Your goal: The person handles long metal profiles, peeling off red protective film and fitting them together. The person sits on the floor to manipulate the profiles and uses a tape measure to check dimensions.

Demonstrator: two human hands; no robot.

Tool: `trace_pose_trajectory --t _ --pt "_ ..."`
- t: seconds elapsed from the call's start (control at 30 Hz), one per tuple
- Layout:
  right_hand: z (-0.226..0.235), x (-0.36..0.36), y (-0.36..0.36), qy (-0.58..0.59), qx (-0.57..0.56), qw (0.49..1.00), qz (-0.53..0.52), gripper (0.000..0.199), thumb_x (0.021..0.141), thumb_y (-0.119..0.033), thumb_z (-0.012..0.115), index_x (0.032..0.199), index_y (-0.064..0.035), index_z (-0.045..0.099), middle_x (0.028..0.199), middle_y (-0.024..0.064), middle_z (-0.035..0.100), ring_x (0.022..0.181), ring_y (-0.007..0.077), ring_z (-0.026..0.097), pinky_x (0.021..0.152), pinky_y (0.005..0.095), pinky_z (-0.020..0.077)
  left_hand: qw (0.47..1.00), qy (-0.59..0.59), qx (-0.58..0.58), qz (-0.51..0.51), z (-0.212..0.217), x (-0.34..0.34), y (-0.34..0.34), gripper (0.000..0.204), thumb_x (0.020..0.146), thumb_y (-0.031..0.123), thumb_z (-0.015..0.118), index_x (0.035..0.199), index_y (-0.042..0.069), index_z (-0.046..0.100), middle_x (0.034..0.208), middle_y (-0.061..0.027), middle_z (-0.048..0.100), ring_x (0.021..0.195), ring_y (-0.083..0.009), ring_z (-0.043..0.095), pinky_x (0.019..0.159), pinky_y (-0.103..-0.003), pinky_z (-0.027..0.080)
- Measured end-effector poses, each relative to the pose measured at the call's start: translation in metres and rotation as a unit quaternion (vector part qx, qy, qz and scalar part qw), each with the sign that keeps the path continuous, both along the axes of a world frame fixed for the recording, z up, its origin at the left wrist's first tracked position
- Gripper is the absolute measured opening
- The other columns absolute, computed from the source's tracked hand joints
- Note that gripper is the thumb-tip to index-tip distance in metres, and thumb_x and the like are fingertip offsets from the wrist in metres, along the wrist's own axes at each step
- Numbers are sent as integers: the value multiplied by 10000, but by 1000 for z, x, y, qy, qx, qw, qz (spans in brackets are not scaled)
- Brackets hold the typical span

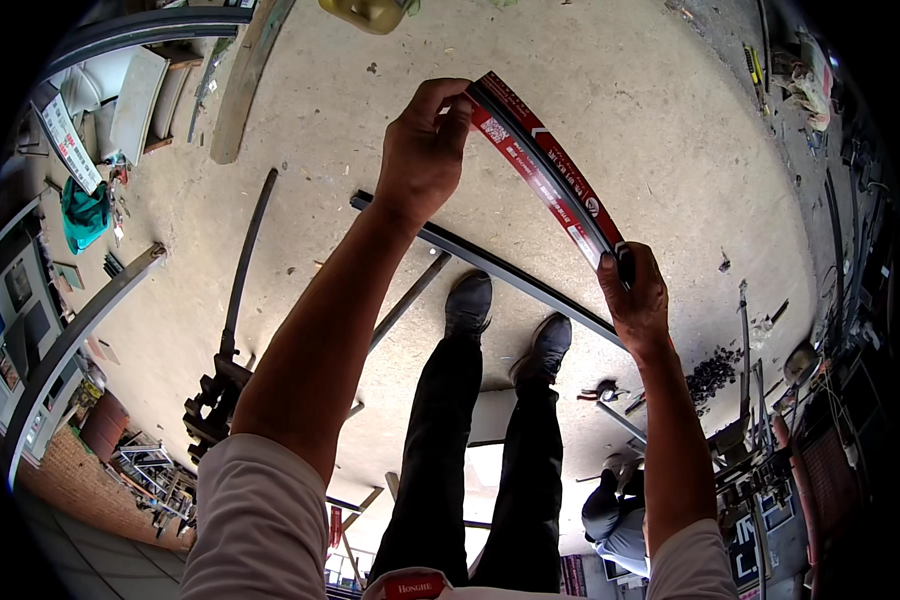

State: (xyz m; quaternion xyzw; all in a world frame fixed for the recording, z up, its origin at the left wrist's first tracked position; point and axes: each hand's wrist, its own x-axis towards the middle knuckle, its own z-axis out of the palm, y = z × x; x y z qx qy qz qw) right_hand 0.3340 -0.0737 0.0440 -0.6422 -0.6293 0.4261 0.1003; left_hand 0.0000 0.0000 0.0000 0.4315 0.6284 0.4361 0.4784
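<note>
- Two hands hold one long strip in a red printed sleeve [542,165], raised over the concrete floor [670,150].
- Left hand [422,150] pinches its upper end, steadying it.
- Right hand [635,295] is closed around the lower end, keeping it taut above a dark metal bar [490,265].

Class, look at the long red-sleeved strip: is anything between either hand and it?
No. The left hand pinches the top end of the strip, and the right hand grips its lower end; both touch it directly.
</note>
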Motion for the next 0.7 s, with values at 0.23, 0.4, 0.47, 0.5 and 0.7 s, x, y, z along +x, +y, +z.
trace_pose_trajectory --t 0.23,0.4,0.47,0.5,0.7 --pt "-6 -3 7 6 16 1000 4 449 1081 -466 697 1150 -28 628 982 125 645 822 250 621 776 398 545 999 24 36 11 -4 1 5 239 1149 150 598 1367 54 608 1181 -81 757 991 -120 702 895 -286 561" --pt "-2 -4 6 4 23 1000 2 469 1076 -484 699 1151 -26 628 992 123 643 826 245 617 782 395 545 999 12 30 16 5 6 5 248 1146 113 595 1384 44 576 1222 -104 743 1035 -134 721 938 -294 574" --pt "-1 -4 7 6 16 1000 1 482 1073 -496 699 1154 -27 626 994 123 638 828 244 614 786 397 546 999 8 35 12 3 3 4 250 1145 102 593 1386 44 567 1228 -114 746 1033 -143 734 939 -296 582" --pt "-1 -4 6 4 17 1000 0 487 1072 -501 698 1156 -27 624 993 122 635 828 244 613 786 399 547 999 2 37 12 2 3 4 245 1145 99 592 1382 43 571 1226 -112 747 1035 -142 736 941 -294 583" --pt "-3 -2 5 -3 15 1000 6 507 1070 -520 693 1163 -28 614 983 124 626 824 247 611 782 407 550 998 -36 52 25 -2 5 0 237 1139 91 607 1369 39 602 1221 -93 751 1011 -104 719 903 -258 570"
